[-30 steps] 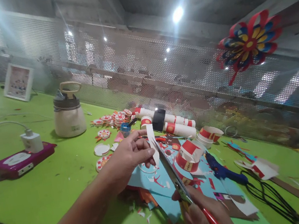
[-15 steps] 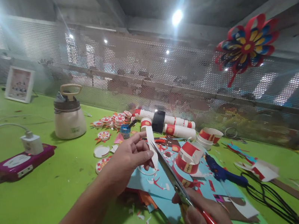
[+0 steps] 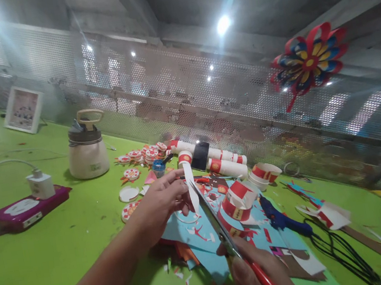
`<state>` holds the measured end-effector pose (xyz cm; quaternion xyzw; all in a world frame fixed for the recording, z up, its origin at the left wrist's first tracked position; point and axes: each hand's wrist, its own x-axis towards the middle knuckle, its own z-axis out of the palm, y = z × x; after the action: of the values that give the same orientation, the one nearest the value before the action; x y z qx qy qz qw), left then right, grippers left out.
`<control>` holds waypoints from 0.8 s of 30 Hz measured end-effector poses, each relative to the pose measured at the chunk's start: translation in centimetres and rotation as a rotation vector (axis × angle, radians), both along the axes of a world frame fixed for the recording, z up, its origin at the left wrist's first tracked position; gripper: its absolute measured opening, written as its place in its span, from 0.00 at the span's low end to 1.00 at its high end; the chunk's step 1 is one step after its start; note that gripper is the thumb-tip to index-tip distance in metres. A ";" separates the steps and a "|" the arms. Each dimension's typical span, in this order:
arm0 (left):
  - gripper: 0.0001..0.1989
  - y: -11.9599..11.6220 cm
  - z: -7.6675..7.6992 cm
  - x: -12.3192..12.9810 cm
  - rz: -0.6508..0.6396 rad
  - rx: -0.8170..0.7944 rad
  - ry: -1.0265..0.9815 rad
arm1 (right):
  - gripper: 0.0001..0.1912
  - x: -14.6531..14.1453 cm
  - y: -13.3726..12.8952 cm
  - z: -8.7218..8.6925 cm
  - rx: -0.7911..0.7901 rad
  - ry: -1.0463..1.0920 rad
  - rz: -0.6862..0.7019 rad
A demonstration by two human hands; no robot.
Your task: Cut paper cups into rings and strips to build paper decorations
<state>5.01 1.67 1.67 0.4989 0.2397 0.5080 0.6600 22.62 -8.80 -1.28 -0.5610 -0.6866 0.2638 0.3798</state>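
Observation:
My left hand pinches a narrow white paper strip that stands upright above the table. Wrapped round the red handles of a pair of scissors is my right hand. The long metal blades point up and away, their tips at the strip's right edge; whether they touch the paper I cannot tell. Below both hands lie light blue paper sheets strewn with red and white scraps. Cut red-and-white paper cups stand just right of the blades.
A blue glue gun with a black cord lies at right. Stacked paper cups and a phone lie behind. Round red-and-white paper pieces, a blue jar, a large bottle and a purple power strip are leftward.
My left fingers have shifted slightly on the strip, and its lower end leans a little differently. The scissors stay beside it. The whole view has drifted slightly.

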 end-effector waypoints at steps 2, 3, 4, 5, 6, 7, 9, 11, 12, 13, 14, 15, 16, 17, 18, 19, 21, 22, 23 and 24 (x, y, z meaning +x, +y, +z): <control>0.17 -0.1 0.2 0.0 0.025 0.011 0.038 | 0.28 0.1 0.0 0.0 -0.023 -0.015 0.015; 0.16 -0.1 0.2 0.0 0.031 0.017 0.048 | 0.27 0.2 0.0 0.0 -0.039 -0.016 0.027; 0.16 -0.1 0.2 0.0 0.032 0.021 0.050 | 0.27 0.3 0.0 -0.1 -0.051 -0.011 0.040; 0.16 0.0 0.2 0.1 0.031 0.019 0.049 | 0.26 0.3 0.1 -0.2 -0.058 -0.001 0.056; 0.16 0.0 0.1 0.1 0.030 0.012 0.045 | 0.26 0.4 0.1 -0.3 -0.058 0.010 0.072; 0.18 0.1 0.1 0.1 0.031 0.005 0.040 | 0.25 0.4 0.2 -0.4 -0.053 0.021 0.086; 0.21 0.3 -0.1 0.2 0.035 0.002 0.034 | 0.25 0.5 0.4 -0.5 -0.032 0.030 0.100; 0.24 0.5 -0.3 0.2 0.044 0.012 0.028 | 0.26 0.4 0.6 -0.6 -0.008 0.039 0.099; 0.24 0.6 -0.3 0.2 0.044 0.017 0.024 | 0.26 0.4 0.6 -0.6 0.000 0.047 0.091; 0.25 0.7 -0.4 0.2 0.045 0.022 0.020 | 0.27 0.3 0.7 -0.6 0.002 0.060 0.078; 0.25 0.8 -0.5 0.2 0.046 0.027 0.016 | 0.27 0.3 0.7 -0.7 -0.003 0.077 0.063; 0.25 0.8 -0.5 0.2 0.047 0.032 0.012 | 0.27 0.2 0.7 -0.7 -0.016 0.099 0.048; 0.25 0.8 -0.5 0.2 0.045 0.038 0.009 | 0.26 0.2 0.7 -0.9 -0.033 0.125 0.031; 0.25 0.8 -0.6 0.2 0.044 0.045 0.006 | 0.26 0.2 0.6 -1.0 -0.051 0.155 0.014; 0.25 0.8 -0.6 0.2 0.043 0.053 0.001 | 0.25 0.1 0.4 -1.3 -0.068 0.189 -0.004; 0.25 0.8 -0.7 0.2 0.038 0.060 0.000 | 0.25 0.1 0.2 -1.5 -0.082 0.229 -0.028; 0.24 0.8 -0.8 0.1 0.026 0.078 0.003 | 0.24 0.0 -0.2 -2.1 -0.096 0.321 -0.104; 0.23 0.8 -0.8 0.1 0.021 0.089 0.008 | 0.25 0.0 -0.5 -2.4 -0.101 0.364 -0.151; 0.23 0.8 -0.8 0.1 0.016 0.099 0.015 | 0.25 0.0 -0.8 -2.6 -0.108 0.397 -0.194; 0.23 0.8 -0.8 0.1 0.013 0.107 0.021 | 0.26 0.0 -1.0 -2.8 -0.116 0.418 -0.226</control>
<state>5.11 2.47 0.83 0.5369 0.2225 0.5193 0.6266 22.66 -9.77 -4.09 -0.5882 -0.5096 0.3690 0.5081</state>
